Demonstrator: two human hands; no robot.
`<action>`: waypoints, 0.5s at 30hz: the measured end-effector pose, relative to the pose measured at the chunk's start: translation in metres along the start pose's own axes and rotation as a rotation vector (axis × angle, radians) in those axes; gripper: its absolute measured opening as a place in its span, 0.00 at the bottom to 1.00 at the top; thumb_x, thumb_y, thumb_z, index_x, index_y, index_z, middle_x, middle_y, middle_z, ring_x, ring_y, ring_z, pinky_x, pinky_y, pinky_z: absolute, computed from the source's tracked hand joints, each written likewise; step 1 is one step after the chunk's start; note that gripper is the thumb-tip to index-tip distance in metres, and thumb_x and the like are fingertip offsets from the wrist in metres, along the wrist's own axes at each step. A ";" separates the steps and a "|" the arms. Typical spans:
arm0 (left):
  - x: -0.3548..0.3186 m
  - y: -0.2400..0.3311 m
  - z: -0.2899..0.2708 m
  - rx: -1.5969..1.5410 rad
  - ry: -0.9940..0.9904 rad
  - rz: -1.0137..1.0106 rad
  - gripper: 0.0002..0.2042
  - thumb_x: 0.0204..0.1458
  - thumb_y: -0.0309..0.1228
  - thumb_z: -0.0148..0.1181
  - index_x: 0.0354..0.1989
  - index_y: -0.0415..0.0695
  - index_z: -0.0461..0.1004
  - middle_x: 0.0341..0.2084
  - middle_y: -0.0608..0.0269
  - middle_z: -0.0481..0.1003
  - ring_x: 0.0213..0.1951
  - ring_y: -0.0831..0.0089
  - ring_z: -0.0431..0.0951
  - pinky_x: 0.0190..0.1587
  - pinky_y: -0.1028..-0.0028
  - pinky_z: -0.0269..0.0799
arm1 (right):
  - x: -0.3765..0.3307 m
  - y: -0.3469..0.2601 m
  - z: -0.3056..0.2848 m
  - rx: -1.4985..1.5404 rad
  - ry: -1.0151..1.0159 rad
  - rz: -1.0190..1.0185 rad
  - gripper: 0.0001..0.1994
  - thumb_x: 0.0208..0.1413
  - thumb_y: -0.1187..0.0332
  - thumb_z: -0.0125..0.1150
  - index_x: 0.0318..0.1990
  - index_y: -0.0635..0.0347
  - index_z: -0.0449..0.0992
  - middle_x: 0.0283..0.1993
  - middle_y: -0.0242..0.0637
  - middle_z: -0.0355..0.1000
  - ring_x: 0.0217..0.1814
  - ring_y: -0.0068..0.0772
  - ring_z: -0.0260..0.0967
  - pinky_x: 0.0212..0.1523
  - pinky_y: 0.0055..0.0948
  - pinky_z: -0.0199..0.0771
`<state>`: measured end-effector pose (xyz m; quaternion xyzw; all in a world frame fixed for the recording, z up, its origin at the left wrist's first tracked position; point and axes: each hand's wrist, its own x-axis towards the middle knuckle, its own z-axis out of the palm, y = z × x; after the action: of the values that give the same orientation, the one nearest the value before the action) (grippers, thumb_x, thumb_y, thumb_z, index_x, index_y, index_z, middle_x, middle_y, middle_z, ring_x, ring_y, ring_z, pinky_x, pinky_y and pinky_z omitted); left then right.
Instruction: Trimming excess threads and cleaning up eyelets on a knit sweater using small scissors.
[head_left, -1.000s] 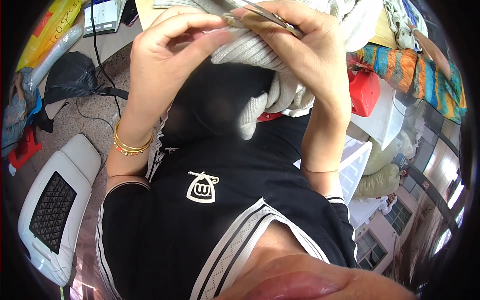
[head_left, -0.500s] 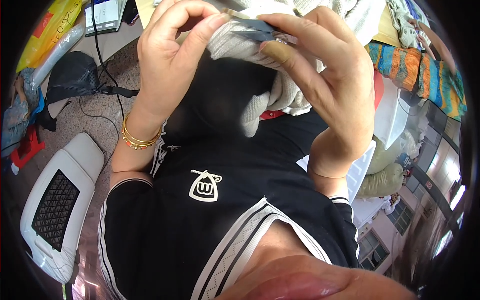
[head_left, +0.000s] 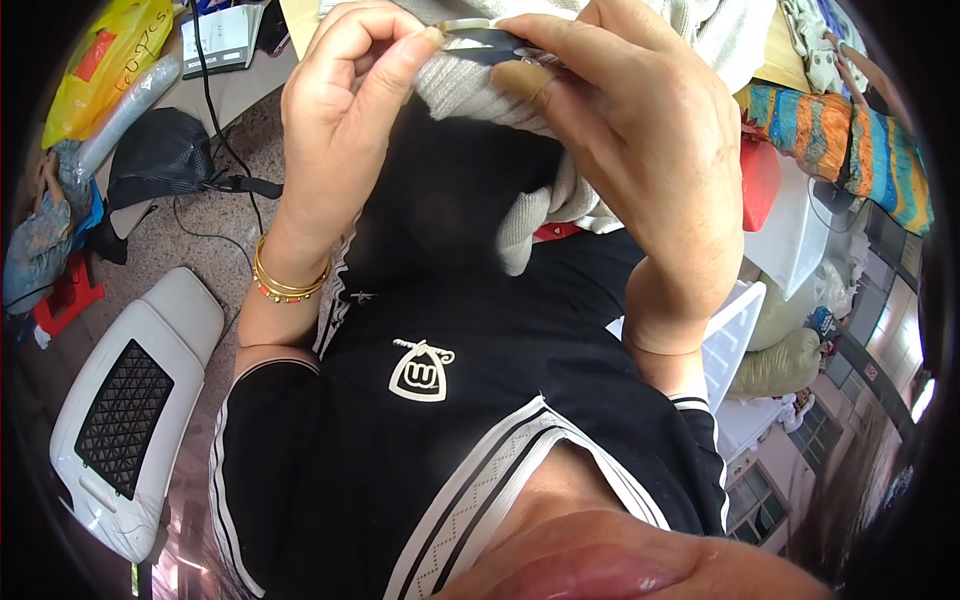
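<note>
A light grey knit garment (head_left: 455,92) is bunched up between my hands at the top of the head view. My left hand (head_left: 345,120) is closed, thumb and fingertips pinching the garment's edge where a narrow cream strip (head_left: 467,24) runs across. Between the thumb and fingers of my right hand (head_left: 640,130) are small dark thread snips (head_left: 492,42), blades toward the left hand and close to the strip. A tan covering wraps the right thumb. Fingers and knit partly hide the snips, so I cannot tell whether the blades touch the strip.
More pale knit fabric (head_left: 735,40) lies on the table beyond. To the right are a white plastic bin (head_left: 790,235) and a person in orange and teal patterned clothing (head_left: 810,130). On the left stand a white chair (head_left: 185,320), a black bag (head_left: 160,150) and a yellow bag (head_left: 105,65).
My right hand has moved slightly left and its fingers have drawn nearer the left hand. The snips are now more covered, and the cream strip shows more plainly.
</note>
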<state>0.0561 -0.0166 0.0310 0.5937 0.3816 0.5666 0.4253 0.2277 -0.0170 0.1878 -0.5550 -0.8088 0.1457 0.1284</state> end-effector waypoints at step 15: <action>-0.002 0.016 0.003 0.196 -0.005 0.084 0.04 0.62 0.22 0.55 0.40 0.34 0.72 0.44 0.60 0.68 0.43 0.78 0.71 0.48 0.79 0.68 | -0.006 0.001 0.008 -0.141 0.007 -0.062 0.07 0.49 0.67 0.67 0.33 0.54 0.75 0.28 0.35 0.62 0.31 0.38 0.70 0.26 0.35 0.67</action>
<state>0.0581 -0.0240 0.0457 0.6492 0.4091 0.5424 0.3419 0.2273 -0.0229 0.1794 -0.5380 -0.8333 0.0825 0.0965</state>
